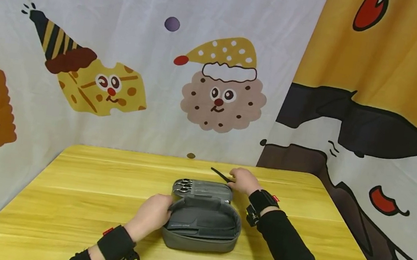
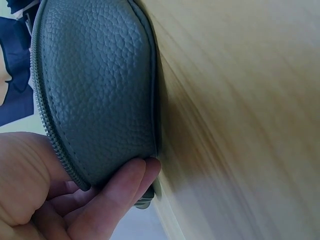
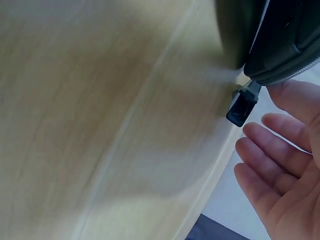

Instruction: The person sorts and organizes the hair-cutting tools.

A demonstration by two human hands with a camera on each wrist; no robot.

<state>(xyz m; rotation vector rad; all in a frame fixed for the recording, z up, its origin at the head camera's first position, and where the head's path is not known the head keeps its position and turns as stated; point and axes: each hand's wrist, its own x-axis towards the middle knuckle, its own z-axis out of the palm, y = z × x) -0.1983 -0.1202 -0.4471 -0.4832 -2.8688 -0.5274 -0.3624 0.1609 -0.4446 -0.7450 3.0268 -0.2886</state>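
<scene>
A grey zip case [image 1: 199,244] lies unzipped on the table with its lid [image 1: 211,190] folded back. Scissors [image 1: 185,185] are tucked in the left of the lid; a dark flat item [image 1: 215,227] lies in the base. My left hand [image 1: 154,210] grips the case's left end, fingertips pressed on its pebbled side [image 2: 100,90]. At the lid's back right corner, my right hand [image 1: 245,181] pinches a thin black stick [image 1: 220,174] pointing to the back left. In the right wrist view its other fingers [image 3: 272,150] are loosely bent beside a dangling zipper pull [image 3: 242,106].
The yellow wood-grain table [image 1: 96,203] extends around the case on every side. Behind it hangs a cloth [image 1: 128,137] printed with cartoon snacks. Each wrist wears a black band [image 1: 116,246] with a small camera.
</scene>
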